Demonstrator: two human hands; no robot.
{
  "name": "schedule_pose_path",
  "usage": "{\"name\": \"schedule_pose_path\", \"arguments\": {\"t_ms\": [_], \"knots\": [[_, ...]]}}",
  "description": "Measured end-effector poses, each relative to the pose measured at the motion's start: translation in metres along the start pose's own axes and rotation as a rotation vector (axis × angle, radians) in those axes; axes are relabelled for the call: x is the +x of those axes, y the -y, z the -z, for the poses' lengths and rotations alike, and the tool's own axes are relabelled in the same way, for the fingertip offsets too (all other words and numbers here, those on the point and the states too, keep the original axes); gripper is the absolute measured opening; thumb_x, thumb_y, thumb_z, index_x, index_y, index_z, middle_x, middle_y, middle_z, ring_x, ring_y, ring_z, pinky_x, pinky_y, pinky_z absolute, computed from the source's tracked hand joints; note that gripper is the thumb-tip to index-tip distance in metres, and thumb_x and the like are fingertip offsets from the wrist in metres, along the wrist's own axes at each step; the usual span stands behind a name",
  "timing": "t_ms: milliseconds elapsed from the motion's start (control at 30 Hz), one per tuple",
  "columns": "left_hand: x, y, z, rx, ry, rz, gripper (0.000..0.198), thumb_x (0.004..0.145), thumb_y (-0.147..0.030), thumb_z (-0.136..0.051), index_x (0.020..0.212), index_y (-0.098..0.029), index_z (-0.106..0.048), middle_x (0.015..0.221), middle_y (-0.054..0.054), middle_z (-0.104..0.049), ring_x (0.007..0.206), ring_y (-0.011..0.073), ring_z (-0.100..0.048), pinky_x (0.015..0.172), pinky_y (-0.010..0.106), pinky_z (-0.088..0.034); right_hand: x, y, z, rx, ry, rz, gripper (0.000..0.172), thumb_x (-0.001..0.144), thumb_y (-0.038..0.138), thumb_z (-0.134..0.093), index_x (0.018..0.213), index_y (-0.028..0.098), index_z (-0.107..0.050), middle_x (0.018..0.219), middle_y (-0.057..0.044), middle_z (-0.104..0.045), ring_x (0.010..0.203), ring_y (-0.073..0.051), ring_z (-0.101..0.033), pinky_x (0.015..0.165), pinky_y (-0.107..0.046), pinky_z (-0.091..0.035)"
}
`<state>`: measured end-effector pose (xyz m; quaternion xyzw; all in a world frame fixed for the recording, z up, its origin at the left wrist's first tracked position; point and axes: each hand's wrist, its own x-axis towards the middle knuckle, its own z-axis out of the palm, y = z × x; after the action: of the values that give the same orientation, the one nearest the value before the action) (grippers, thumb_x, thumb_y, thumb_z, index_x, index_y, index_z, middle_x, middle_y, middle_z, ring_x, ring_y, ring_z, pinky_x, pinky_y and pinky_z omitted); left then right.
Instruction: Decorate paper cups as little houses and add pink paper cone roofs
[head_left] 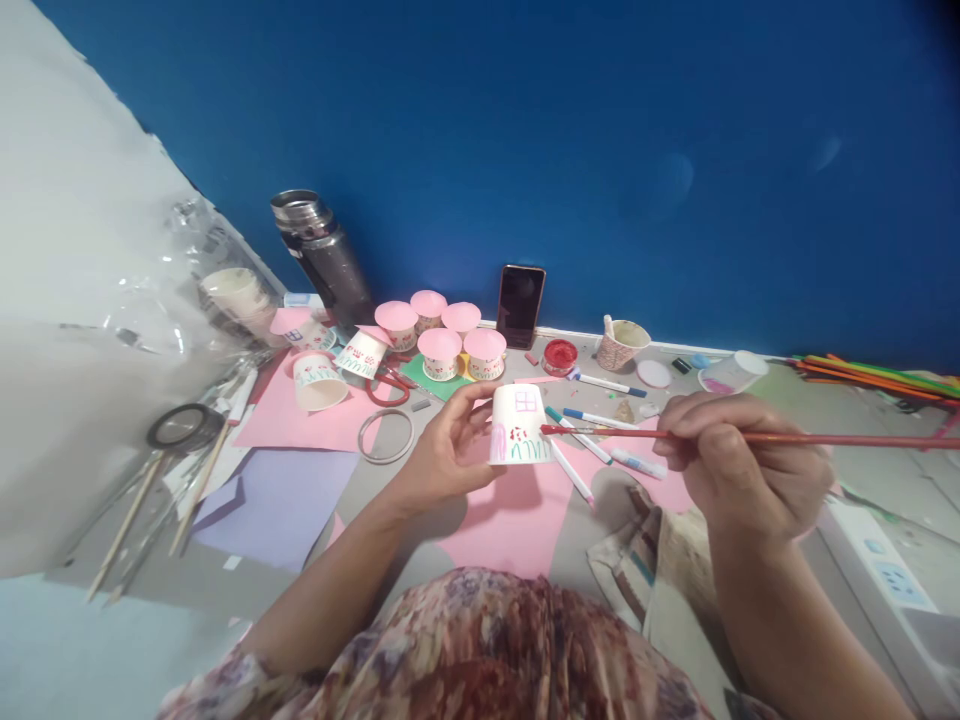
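Note:
My left hand [448, 445] is closed around a white paper cup [517, 412], which is held upside down above the table. A pink window, green grass strokes and red dabs decorate the cup's side. In my right hand [750, 465] a long red paintbrush [615, 432] lies level, pinched between thumb and fingers. Its red tip meets the cup's side, or is very close to it. Behind the cup stands a small open pot of red paint [559, 356]. Several markers [577, 440] lie just beyond my hands on pink paper [517, 525].
Several decorated cups with pink paper roofs [439, 345] stand at the back, near red-handled scissors [388, 388]. A steel flask [322, 255] and a phone [520, 305] lean against the blue wall. A tape ring [385, 416] lies left, a cloth [622, 560] in front, a power strip [885, 565] right.

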<state>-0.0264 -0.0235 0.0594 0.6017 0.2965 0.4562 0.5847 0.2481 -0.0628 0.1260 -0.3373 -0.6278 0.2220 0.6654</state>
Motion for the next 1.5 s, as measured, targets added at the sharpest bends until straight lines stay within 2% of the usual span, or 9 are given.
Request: {"name": "schedule_pose_path", "arguments": {"t_ms": [267, 533, 700, 933, 1167, 1500], "knots": [[0.0010, 0.0048, 0.0018, -0.012, 0.040, -0.005, 0.078, 0.074, -0.031, -0.092, 0.142, -0.031, -0.053, 0.154, 0.013, -0.054, 0.146, 0.0346, -0.053, 0.120, 0.053, -0.045, -0.0020, -0.0011, -0.0015, -0.001, 0.019, -0.017, 0.016, 0.097, 0.029, -0.069, 0.088, 0.020, -0.078, 0.069, -0.005, -0.070, 0.055, -0.017, -0.060, 0.044, -0.031, -0.045], [0.0019, 0.0017, 0.0005, -0.023, 0.035, -0.011, 0.077, 0.072, -0.027, -0.092, 0.140, -0.030, -0.055, 0.152, 0.012, -0.057, 0.143, 0.0332, -0.055, 0.119, 0.052, -0.046, -0.0005, -0.0001, -0.0021, 0.002, -0.003, 0.012, 0.015, 0.098, 0.028, -0.068, 0.089, 0.020, -0.078, 0.068, -0.005, -0.069, 0.056, -0.018, -0.062, 0.045, -0.031, -0.047], [0.0019, 0.0030, 0.0000, -0.024, 0.039, -0.015, 0.077, 0.071, -0.026, -0.093, 0.138, -0.031, -0.056, 0.150, 0.011, -0.058, 0.141, 0.0324, -0.057, 0.119, 0.051, -0.046, -0.0015, 0.0001, -0.0022, -0.006, 0.029, -0.024, 0.016, 0.098, 0.027, -0.068, 0.088, 0.020, -0.077, 0.070, -0.005, -0.070, 0.056, -0.018, -0.061, 0.045, -0.031, -0.045], [0.0023, 0.0037, 0.0006, -0.079, 0.046, -0.012, 0.077, 0.071, -0.023, -0.094, 0.139, -0.034, -0.058, 0.150, 0.008, -0.058, 0.142, 0.0314, -0.056, 0.120, 0.050, -0.044, 0.0015, -0.0008, 0.0020, 0.024, 0.014, 0.022, 0.014, 0.099, 0.026, -0.067, 0.093, 0.020, -0.078, 0.068, -0.004, -0.069, 0.060, -0.018, -0.063, 0.048, -0.031, -0.047], [0.0012, 0.0039, 0.0002, -0.128, 0.031, 0.013, 0.081, 0.069, -0.019, -0.094, 0.140, -0.032, -0.059, 0.151, 0.010, -0.057, 0.144, 0.0348, -0.052, 0.120, 0.049, -0.042, 0.0002, -0.0033, 0.0029, 0.004, 0.030, 0.030, 0.014, 0.099, 0.023, -0.067, 0.093, 0.018, -0.078, 0.073, -0.005, -0.071, 0.058, -0.016, -0.062, 0.047, -0.031, -0.047], [0.0014, 0.0047, -0.0002, -0.177, 0.042, 0.031, 0.079, 0.068, -0.019, -0.095, 0.138, -0.032, -0.060, 0.149, 0.009, -0.059, 0.143, 0.0353, -0.053, 0.119, 0.050, -0.040, -0.0012, -0.0038, 0.0017, 0.004, 0.031, 0.023, 0.015, 0.099, 0.022, -0.066, 0.092, 0.017, -0.078, 0.073, -0.005, -0.071, 0.060, -0.016, -0.063, 0.047, -0.031, -0.046]]}}
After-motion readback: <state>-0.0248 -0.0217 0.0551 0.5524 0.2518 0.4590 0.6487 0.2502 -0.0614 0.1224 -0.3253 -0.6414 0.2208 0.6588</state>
